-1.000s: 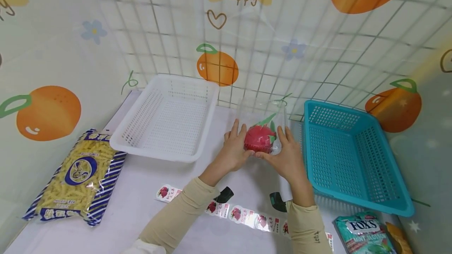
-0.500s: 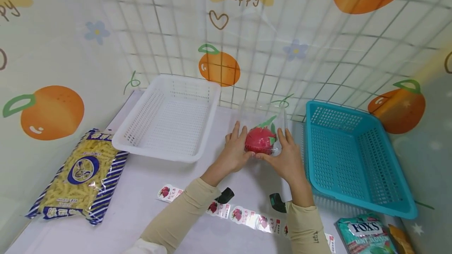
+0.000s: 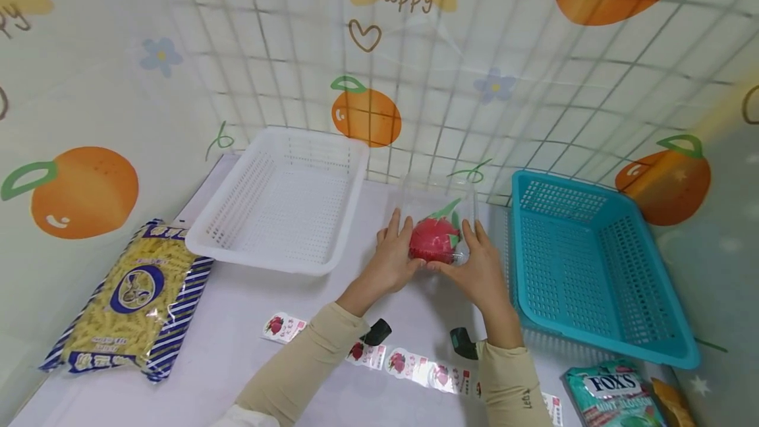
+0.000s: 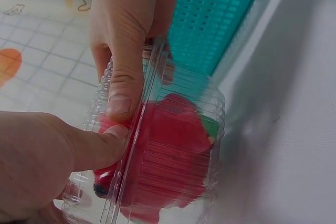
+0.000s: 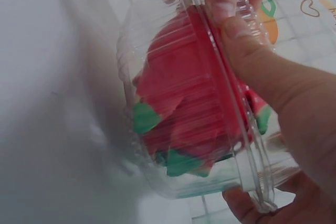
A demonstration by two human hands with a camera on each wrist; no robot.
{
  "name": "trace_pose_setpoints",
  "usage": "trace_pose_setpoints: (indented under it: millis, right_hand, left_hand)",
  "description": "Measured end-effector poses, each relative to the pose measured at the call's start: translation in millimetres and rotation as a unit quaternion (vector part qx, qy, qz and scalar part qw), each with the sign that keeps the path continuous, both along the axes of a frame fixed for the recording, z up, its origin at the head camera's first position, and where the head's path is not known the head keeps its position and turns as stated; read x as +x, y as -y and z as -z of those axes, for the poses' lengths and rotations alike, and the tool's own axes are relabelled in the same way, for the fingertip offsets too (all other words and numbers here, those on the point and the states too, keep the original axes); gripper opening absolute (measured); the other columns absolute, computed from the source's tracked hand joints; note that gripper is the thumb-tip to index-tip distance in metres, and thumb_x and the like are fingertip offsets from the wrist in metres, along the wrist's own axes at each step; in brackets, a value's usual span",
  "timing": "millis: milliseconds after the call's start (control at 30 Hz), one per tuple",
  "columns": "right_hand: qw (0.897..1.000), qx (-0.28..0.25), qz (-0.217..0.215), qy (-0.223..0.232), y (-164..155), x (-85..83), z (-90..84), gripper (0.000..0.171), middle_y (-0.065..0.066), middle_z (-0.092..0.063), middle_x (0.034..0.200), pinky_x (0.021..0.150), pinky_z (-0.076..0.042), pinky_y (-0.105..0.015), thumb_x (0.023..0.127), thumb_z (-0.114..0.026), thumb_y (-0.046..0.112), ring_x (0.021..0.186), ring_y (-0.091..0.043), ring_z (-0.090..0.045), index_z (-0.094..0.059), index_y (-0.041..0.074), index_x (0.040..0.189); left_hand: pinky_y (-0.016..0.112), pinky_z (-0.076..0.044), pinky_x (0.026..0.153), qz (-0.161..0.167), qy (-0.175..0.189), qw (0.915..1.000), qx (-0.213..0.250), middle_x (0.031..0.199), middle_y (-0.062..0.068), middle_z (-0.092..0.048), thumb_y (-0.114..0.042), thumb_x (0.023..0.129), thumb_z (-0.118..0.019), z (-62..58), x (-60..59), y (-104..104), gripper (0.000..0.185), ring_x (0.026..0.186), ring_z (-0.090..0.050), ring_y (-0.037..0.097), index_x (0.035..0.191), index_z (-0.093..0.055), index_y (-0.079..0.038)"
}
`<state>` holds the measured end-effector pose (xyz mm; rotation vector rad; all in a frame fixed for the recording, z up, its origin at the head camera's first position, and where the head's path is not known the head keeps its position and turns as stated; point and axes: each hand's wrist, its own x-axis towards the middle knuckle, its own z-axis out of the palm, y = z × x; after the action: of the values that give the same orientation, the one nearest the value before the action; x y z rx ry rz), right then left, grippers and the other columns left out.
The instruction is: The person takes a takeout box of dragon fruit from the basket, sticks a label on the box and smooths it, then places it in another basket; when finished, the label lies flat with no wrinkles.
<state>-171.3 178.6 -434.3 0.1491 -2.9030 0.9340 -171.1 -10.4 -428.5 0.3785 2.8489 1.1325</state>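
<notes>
Clear plastic forms the box [image 3: 437, 229] that both hands hold near the middle of the desk [image 3: 237, 321], between the white basket [image 3: 279, 199] and the blue basket [image 3: 587, 262]. Inside sits a red dragon fruit [image 3: 434, 240] with green tips; its long axis runs away from the person toward the wall, and one green leaf points up and to the far right. The left hand [image 3: 396, 256] grips the box's left side, fingers up along the wall and thumb pressed to the near rim. The right hand [image 3: 480, 265] grips the right side the same way, its thumb meeting the other at the rim seam, as the wrist views show. The box's lid half stands up behind the fruit. On the desk near the sleeves lies a strip of stickers [image 3: 409, 361]. A pasta bag [image 3: 133, 295] lies at far left, and a mint bag [image 3: 611, 394] sits at the near right corner.
</notes>
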Motion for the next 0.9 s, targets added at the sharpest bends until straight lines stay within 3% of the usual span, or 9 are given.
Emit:
trace_pose_setpoints:
  millis: [400, 900]
  right_hand:
    - [1.000, -0.004, 0.012, 0.019, 2.3, 1.3, 6.4, 0.114, -0.029, -0.022, 0.166, 0.107, -0.036, -0.075, 0.074, -0.089, 0.048, 0.144, -0.063, -0.029, -0.029, 0.003, 0.160]
    - [1.000, -0.012, 0.012, 0.014, 2.3, 1.1, 15.8, 0.110, -0.029, -0.023, 0.165, 0.104, -0.042, -0.070, 0.076, -0.089, 0.046, 0.142, -0.062, -0.033, -0.031, 0.001, 0.159]
  left_hand:
    - [0.056, -0.051, 0.102, 0.005, -0.004, 1.0000, 0.003, 0.170, 0.023, -0.009, -0.013, 0.090, -0.078, 8.9, -1.3, 1.0, 0.085, 0.142, -0.032, 0.048, 0.157, -0.030, 0.005]
    - [0.056, -0.049, 0.104, 0.003, -0.009, 1.0000, -0.001, 0.170, 0.024, -0.010, -0.014, 0.089, -0.079, 14.5, -1.2, 0.3, 0.085, 0.141, -0.033, 0.049, 0.157, -0.031, 0.005]
